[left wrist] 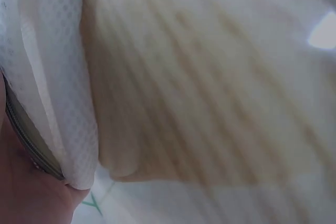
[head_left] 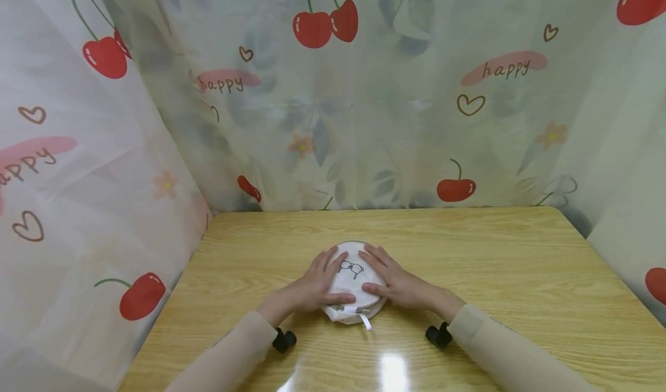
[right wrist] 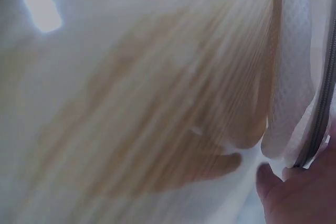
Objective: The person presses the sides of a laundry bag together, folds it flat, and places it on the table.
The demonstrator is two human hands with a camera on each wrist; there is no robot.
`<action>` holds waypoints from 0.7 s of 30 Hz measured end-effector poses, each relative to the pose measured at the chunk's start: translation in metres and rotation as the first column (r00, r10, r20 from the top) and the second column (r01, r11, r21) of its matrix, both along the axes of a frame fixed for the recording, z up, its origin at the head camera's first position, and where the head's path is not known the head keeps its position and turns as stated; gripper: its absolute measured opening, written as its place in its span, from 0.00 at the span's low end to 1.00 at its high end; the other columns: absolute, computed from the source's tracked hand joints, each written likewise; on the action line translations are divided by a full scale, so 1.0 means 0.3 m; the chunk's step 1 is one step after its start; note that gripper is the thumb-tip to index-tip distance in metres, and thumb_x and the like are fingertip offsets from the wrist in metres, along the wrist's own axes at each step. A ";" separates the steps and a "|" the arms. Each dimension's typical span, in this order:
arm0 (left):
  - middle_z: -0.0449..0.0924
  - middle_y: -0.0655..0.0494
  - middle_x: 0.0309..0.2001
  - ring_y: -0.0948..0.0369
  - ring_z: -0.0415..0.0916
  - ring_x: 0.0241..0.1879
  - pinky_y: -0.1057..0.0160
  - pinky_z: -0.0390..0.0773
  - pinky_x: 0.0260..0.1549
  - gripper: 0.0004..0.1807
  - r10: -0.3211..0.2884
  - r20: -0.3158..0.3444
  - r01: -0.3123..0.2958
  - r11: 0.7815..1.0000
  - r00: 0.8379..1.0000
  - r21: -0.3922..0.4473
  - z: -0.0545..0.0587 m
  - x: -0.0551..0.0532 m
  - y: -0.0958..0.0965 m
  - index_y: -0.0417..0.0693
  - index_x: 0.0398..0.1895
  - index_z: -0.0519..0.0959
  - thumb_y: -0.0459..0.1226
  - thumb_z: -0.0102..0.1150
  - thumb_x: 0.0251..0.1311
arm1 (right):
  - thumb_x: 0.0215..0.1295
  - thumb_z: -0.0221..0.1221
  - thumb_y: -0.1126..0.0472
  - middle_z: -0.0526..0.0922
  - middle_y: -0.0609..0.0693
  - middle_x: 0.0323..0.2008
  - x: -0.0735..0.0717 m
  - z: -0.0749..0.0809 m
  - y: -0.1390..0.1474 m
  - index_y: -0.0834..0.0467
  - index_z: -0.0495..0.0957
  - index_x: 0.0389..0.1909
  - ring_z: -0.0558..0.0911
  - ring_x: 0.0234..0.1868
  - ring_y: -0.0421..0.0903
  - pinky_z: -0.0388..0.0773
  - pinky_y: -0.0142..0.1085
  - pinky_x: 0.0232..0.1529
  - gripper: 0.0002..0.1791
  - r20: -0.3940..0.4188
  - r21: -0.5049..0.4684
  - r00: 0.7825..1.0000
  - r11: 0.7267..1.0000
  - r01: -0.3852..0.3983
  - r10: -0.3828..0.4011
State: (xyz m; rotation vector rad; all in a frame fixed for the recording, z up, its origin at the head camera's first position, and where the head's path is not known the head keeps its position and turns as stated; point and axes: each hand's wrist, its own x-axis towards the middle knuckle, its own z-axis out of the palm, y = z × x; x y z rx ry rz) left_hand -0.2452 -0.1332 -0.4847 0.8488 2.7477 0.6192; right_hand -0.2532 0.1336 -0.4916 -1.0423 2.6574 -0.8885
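A round white mesh laundry bag [head_left: 356,288] with a dark zip and a small line drawing on top lies on the wooden table [head_left: 458,253]. On its left side rests my left hand [head_left: 315,283], fingers spread and thumb across the near part of the top. My right hand [head_left: 399,282] lies against the right side, its fingers and thumb also spread over the top. A white tab hangs from the near edge by the zip. Both wrist views show the bag's mesh side and zip [left wrist: 34,135] close up, with only part of each hand visible.
A printed curtain [head_left: 354,103] with cherries and hearts stands behind the table and along both sides. A black wrist camera [head_left: 284,341] sits under the left wrist and another black camera [head_left: 439,335] under the right. Light glares off the near tabletop.
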 end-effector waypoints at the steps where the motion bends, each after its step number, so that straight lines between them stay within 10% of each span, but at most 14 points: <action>1: 0.34 0.39 0.84 0.35 0.37 0.81 0.36 0.54 0.74 0.57 0.002 0.006 -0.002 1.000 1.000 -0.002 0.000 0.002 0.003 0.49 0.86 0.44 0.66 0.58 0.67 | 0.80 0.54 0.43 0.43 0.58 0.84 0.001 0.002 0.000 0.57 0.49 0.84 0.40 0.82 0.68 0.45 0.66 0.76 0.42 -0.020 0.023 1.000 1.000 0.001 -0.001; 21: 0.30 0.36 0.83 0.39 0.31 0.82 0.42 0.40 0.78 0.60 -0.015 -0.013 0.014 0.998 1.000 -0.053 -0.032 0.024 0.050 0.38 0.84 0.36 0.66 0.54 0.70 | 0.81 0.46 0.37 0.32 0.62 0.83 0.004 -0.021 0.007 0.65 0.38 0.83 0.34 0.83 0.59 0.38 0.58 0.79 0.49 -0.022 0.211 0.996 0.974 -0.083 0.089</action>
